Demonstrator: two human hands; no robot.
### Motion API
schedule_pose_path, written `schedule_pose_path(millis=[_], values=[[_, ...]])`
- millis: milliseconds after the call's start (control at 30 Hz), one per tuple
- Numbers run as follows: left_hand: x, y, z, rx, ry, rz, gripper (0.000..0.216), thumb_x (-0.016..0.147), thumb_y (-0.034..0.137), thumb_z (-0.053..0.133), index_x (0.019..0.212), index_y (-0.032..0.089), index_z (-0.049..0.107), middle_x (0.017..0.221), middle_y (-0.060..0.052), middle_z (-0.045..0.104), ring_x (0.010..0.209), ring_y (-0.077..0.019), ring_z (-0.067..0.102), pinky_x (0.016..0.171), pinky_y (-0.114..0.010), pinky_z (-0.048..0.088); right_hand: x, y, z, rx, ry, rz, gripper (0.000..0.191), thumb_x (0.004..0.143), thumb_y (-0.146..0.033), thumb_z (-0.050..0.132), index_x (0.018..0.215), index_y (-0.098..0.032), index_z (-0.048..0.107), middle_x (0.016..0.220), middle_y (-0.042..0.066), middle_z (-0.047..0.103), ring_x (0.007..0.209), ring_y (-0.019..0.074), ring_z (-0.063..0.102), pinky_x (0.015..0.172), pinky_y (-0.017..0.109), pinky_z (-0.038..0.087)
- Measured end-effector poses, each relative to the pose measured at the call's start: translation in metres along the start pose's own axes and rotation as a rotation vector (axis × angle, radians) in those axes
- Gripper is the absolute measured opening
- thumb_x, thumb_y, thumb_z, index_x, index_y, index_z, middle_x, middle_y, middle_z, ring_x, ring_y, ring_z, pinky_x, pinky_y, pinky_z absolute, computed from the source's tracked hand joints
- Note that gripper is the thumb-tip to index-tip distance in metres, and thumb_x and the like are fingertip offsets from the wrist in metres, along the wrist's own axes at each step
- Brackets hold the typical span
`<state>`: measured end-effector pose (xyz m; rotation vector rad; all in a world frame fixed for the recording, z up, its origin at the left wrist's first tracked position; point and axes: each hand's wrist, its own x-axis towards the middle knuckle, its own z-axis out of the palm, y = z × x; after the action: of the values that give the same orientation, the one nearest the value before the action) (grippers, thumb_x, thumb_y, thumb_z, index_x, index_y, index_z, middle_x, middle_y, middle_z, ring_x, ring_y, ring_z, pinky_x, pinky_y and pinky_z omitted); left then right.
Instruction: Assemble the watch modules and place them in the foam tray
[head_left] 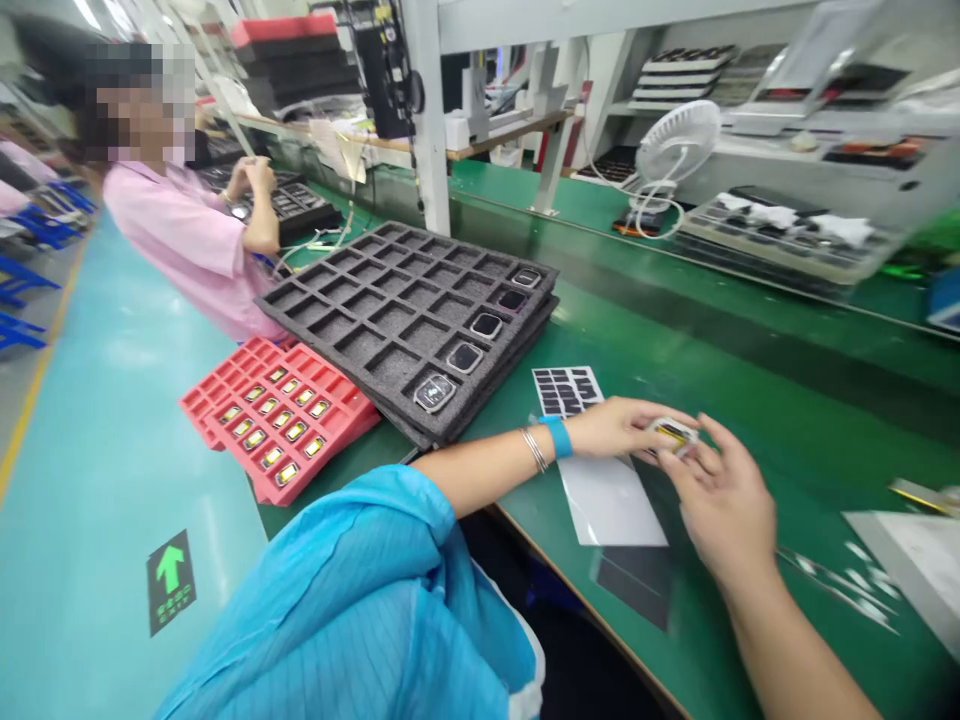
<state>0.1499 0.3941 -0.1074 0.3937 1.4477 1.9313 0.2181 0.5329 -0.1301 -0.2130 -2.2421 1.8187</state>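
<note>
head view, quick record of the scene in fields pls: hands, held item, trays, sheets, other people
left hand: grips small part; blue wristband
right hand: pinches the same part from the other side
black foam trays: stacked; five parts along the right edge, other pockets empty
red tray: left of the stack, rows of yellow-faced parts
sheets: sticker sheet and white sheet on green bench by the hands
other person: co-worker in pink at next station

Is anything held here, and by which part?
A small module is held between both hands. The left hand pinches its left end, and the right hand holds its right end with the fingertips.
</note>
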Motion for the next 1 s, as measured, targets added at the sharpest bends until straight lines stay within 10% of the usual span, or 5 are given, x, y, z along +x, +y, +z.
schedule_pose_path(millis=[267,400,567,800,1000], values=[[-0.122,0.036,-0.003,0.033,0.185,0.429,0.061,0.083,0.039,0.067,0.140,0.025,0.052,0.131,-0.011,0.061,0.119,-0.0284,0.060,0.099,-0.044,0.050,-0.069,-0.019,-0.008,-0.883,-0.414,-0.457,0.060,0.084,-0.053,0.060,0.131,-0.014,0.057,0.141,0.019,0.053,0.131,0.0380,0.049,0.109,0.059,0.040],[-0.189,0.055,-0.033,0.743,0.710,0.633,0.054,0.074,0.034,0.076,0.126,0.025,0.063,0.120,-0.007,0.065,0.112,-0.0241,0.061,0.092,-0.036,0.053,-0.110,-0.008,0.008,-1.058,-0.437,-0.611,0.057,0.089,-0.047,0.056,0.132,-0.010,0.055,0.139,0.020,0.055,0.130,0.0359,0.052,0.107,0.057,0.044],[-0.223,0.066,-0.082,1.274,1.280,0.374,0.043,0.072,0.025,0.073,0.114,0.019,0.065,0.103,-0.006,0.064,0.098,-0.0221,0.061,0.092,-0.037,0.050,-0.127,0.000,0.017,-1.025,-0.372,-0.796,0.053,0.093,-0.043,0.051,0.135,-0.009,0.050,0.132,0.018,0.061,0.123,0.0348,0.057,0.103,0.059,0.044],[-0.235,0.067,-0.102,1.292,1.351,0.170,0.039,0.072,0.033,0.071,0.108,0.019,0.068,0.096,-0.006,0.065,0.090,-0.0215,0.063,0.084,-0.034,0.050,-0.125,-0.019,0.003,-0.814,-0.412,-0.951,0.026,0.091,-0.008,0.048,0.111,-0.016,0.063,0.104,0.006,0.074,0.100,0.0192,0.069,0.109,0.047,0.043],[-0.240,0.076,-0.101,1.324,1.355,0.064,0.043,0.070,0.034,0.073,0.111,0.022,0.068,0.097,-0.005,0.071,0.094,-0.0239,0.067,0.088,-0.036,0.050,-0.083,-0.044,-0.053,-0.860,-0.198,-0.941,0.023,0.089,-0.010,0.054,0.101,-0.020,0.070,0.123,0.011,0.067,0.122,0.0262,0.058,0.113,0.056,0.036]])
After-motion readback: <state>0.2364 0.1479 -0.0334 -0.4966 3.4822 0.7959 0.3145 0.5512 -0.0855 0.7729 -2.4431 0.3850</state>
